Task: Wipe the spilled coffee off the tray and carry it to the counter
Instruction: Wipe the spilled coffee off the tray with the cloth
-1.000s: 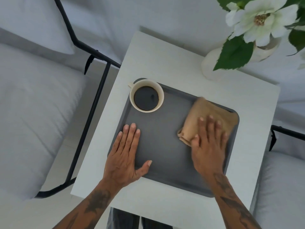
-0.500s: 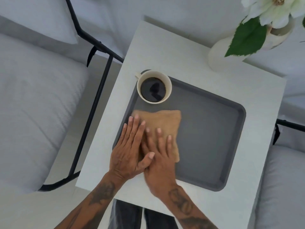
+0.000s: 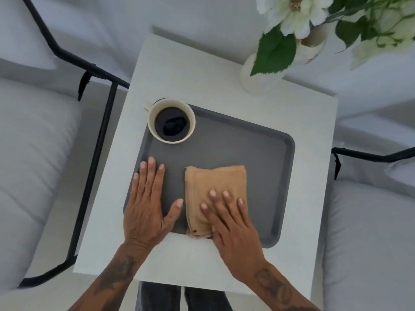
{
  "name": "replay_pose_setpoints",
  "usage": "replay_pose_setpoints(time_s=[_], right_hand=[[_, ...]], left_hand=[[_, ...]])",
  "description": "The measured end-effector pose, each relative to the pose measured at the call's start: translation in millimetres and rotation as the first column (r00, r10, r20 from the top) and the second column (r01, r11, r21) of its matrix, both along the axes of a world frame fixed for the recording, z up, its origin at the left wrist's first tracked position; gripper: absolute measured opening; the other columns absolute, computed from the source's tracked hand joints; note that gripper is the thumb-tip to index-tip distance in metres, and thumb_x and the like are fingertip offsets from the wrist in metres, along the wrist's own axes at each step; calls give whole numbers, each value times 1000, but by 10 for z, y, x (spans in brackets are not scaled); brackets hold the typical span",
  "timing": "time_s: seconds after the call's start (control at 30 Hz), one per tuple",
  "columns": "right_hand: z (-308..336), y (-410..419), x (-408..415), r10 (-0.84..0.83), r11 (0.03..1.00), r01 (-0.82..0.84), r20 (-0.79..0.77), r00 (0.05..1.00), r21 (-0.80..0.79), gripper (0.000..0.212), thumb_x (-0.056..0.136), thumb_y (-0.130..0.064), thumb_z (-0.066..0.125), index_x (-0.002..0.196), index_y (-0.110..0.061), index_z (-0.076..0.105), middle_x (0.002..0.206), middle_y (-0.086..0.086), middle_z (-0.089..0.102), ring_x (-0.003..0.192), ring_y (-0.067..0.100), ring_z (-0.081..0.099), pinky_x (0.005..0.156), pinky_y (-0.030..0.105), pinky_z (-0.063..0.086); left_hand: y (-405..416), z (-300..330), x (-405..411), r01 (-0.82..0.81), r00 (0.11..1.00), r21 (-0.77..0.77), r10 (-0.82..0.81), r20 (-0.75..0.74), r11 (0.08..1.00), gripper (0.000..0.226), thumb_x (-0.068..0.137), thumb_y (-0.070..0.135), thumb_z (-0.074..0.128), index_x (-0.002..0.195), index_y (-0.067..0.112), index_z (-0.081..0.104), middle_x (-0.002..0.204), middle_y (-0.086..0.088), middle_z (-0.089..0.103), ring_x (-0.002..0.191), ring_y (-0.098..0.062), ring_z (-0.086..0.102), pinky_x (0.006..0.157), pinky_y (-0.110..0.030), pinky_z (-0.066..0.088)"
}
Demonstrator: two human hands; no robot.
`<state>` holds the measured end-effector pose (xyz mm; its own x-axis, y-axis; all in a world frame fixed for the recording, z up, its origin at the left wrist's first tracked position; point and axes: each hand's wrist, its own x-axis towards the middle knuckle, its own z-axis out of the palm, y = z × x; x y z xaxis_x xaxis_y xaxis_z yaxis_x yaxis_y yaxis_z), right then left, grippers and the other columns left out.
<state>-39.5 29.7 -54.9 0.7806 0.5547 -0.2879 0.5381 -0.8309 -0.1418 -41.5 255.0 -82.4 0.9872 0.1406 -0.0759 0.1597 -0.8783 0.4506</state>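
Observation:
A dark grey tray lies on a small white table. In the tray's far left corner stands a cream cup full of black coffee. A folded tan cloth rests on the tray's near middle, its near end at the rim. My right hand lies flat on the cloth's near right part, fingers spread, pressing it down. My left hand rests flat and open on the tray's near left edge, beside the cloth and not touching it. The bare tray surface looks evenly grey.
A white vase with white flowers and green leaves stands at the table's far right corner. Black-framed chairs with pale cushions flank the table on the left and the right. My legs show under the near edge.
My right hand swept the cloth from the tray's far right to the left beside my left hand, then back to the near middle. My left hand stayed on the tray's left edge.

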Motion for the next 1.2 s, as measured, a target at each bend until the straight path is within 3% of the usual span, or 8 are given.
replay_pose_setpoints(time_s=[0.27,0.43,0.57,0.7,0.83,0.93,1.1,1.2], right_hand=[[135,-622,-22,-218,967,210,-40,975,-142,54,99,-37,32,151,-25,25,161,4,19,148,30,17,111,49,30],[196,-522,-67,-319,944,325,-89,944,65,54,98,-34,43,150,-24,30,160,2,24,148,26,18,114,46,27],[335,-672,147,-819,427,882,-328,471,199,59,87,-52,53,138,-24,41,145,0,42,122,13,42,108,40,35],[306,-864,540,-731,629,737,-136,669,246,63,81,-28,67,138,-23,40,139,1,35,106,5,34,85,31,44],[259,-936,912,-649,731,675,-202,734,104,61,70,-23,70,126,-17,49,141,7,27,112,22,40,76,33,46],[278,-984,978,-564,817,575,-142,813,43,36,71,-15,68,104,-12,55,140,13,31,118,30,38,72,32,38],[574,-1132,677,-511,804,564,-265,817,186,27,75,-8,57,86,-25,39,98,1,54,84,24,49,65,30,39],[918,-1302,203,-454,752,602,-451,768,268,23,87,-19,56,92,-34,39,85,-10,56,74,13,52,64,26,42]], left_hand=[[-55,-25,15,-36,998,107,40,-41,994,81,97,62,23,156,7,27,166,-13,19,155,-28,14,123,-50,21],[-61,-11,19,-47,998,83,50,-31,995,78,97,59,31,155,6,30,166,-12,21,155,-27,13,124,-49,18],[-218,75,19,-61,994,-18,62,84,998,59,90,40,60,136,3,57,148,-19,51,139,-33,44,114,-50,38],[-848,262,315,183,980,-150,-167,109,972,49,89,26,66,132,5,59,130,-14,61,119,-26,55,98,-36,51],[-1290,271,863,374,927,69,-371,-46,925,70,79,34,72,139,3,51,121,-15,62,107,-33,57,86,-45,49],[-1367,296,1020,452,888,133,-429,-167,882,53,70,33,79,115,7,66,103,-15,62,94,-36,57,78,-43,43],[-1408,548,742,443,886,-7,-439,-149,896,28,68,27,74,90,12,64,93,-11,57,85,-35,57,69,-42,48],[-1459,935,332,481,866,-73,-486,-118,874,32,69,31,78,94,18,61,121,-8,61,113,-32,58,86,-42,50]])
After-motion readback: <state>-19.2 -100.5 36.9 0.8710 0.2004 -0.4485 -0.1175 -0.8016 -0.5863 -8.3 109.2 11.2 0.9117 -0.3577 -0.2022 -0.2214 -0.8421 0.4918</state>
